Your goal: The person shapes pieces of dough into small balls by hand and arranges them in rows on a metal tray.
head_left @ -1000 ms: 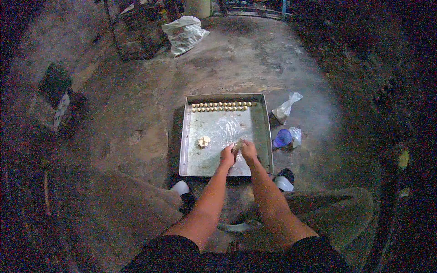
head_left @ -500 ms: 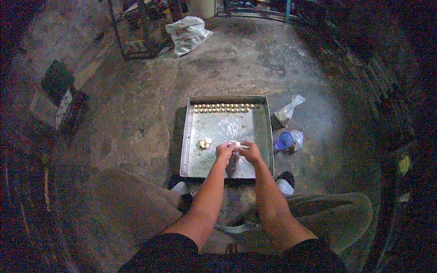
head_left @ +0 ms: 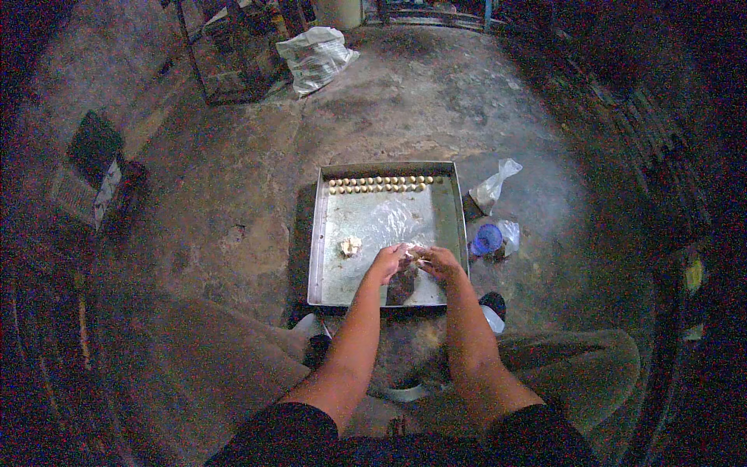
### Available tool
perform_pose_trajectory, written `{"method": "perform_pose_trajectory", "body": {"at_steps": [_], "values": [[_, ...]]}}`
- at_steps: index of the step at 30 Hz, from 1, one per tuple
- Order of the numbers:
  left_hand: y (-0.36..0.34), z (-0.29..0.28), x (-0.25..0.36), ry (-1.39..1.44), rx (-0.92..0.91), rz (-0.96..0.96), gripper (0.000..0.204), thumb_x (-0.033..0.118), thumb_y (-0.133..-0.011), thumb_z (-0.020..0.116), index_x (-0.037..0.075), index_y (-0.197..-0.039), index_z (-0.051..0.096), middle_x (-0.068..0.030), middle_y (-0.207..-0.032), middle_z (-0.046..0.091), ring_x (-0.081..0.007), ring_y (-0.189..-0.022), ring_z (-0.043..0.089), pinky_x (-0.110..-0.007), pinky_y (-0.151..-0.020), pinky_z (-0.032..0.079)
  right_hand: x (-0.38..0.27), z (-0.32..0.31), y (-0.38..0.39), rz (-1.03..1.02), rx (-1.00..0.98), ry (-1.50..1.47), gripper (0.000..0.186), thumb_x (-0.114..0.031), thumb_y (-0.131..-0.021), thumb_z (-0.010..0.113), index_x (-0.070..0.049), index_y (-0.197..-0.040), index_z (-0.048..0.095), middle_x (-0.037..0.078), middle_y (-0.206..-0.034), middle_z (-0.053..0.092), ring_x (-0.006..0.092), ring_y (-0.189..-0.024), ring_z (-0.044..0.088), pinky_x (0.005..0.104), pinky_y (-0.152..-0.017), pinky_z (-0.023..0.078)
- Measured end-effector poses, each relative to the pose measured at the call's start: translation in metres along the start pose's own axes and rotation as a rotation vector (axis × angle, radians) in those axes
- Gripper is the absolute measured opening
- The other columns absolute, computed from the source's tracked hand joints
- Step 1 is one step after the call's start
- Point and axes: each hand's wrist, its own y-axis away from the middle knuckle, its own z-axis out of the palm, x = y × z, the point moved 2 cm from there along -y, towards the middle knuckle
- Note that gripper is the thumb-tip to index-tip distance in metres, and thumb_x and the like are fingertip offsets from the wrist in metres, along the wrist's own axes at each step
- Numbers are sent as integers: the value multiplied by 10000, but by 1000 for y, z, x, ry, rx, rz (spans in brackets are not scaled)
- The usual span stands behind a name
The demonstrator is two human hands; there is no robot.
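A large square metal tray (head_left: 318, 280) lies on the floor in front of me. Over its near middle my left hand (head_left: 384, 263) and my right hand (head_left: 440, 263) meet, both closed on the near edge of a clear crinkled plastic sheet (head_left: 395, 220). Something whitish shows between the fingertips, too blurred to name. Left of my left hand rests a pale, dough-like lump (head_left: 350, 247). Along the tray's far wall, small pale round balls (head_left: 379, 184) sit in two rows, several in each.
Beside the tray's right wall are a blue cup (head_left: 486, 239) and a white plastic bag (head_left: 496, 187). My feet flank the tray's near corners. A large white sack (head_left: 317, 61) stands far off, next to a dark metal frame. An open box (head_left: 87, 183) lies at the left.
My hands have shifted slightly; the right one has moved a little right and its fingers are spread more over the plastic. The lump and the rows of balls stay put.
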Motion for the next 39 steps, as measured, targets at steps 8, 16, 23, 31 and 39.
{"method": "perform_pose_trajectory", "body": {"at_steps": [8, 16, 23, 31, 39], "values": [[14, -3, 13, -95, 97, -40, 329, 278, -880, 674, 37, -1103, 649, -43, -922, 668, -116, -778, 570, -268, -654, 438, -24, 12, -8, 573, 126, -495, 189, -72, -813, 704, 40, -950, 638, 82, -838, 652, 154, -741, 608, 268, -650, 493], [26, 4, 16, 174, -64, 121, 438, 175, -878, 677, -11, -1251, 542, -67, -1023, 657, -131, -951, 595, -294, -809, 488, -68, 12, -7, 516, 299, -895, 145, -73, -831, 688, 13, -929, 625, 65, -820, 637, 145, -663, 581, 264, -575, 453], [-4, -12, -4, -344, 216, 322, 518, 209, -823, 728, -23, -1252, 554, -111, -1073, 673, -168, -918, 631, -312, -833, 492, -75, -1, -16, 531, 68, -287, 201, -164, -886, 646, 1, -999, 633, 57, -864, 653, 128, -731, 605, 265, -613, 479], [-5, -17, -3, -769, 544, 296, 375, 279, -755, 755, 73, -1064, 698, -137, -1006, 698, -216, -910, 672, -312, -813, 505, -86, -5, -10, 459, 19, -550, 265, -192, -855, 678, 10, -1024, 651, 44, -866, 663, 113, -743, 597, 251, -657, 478], [5, -3, 4, -362, 121, 185, 408, 258, -858, 665, -20, -1153, 617, -66, -985, 680, -182, -859, 627, -319, -782, 490, -94, -17, 1, 497, 166, -319, 384, -179, -716, 815, -24, -1015, 632, 52, -845, 671, 119, -730, 604, 286, -631, 489]]}}
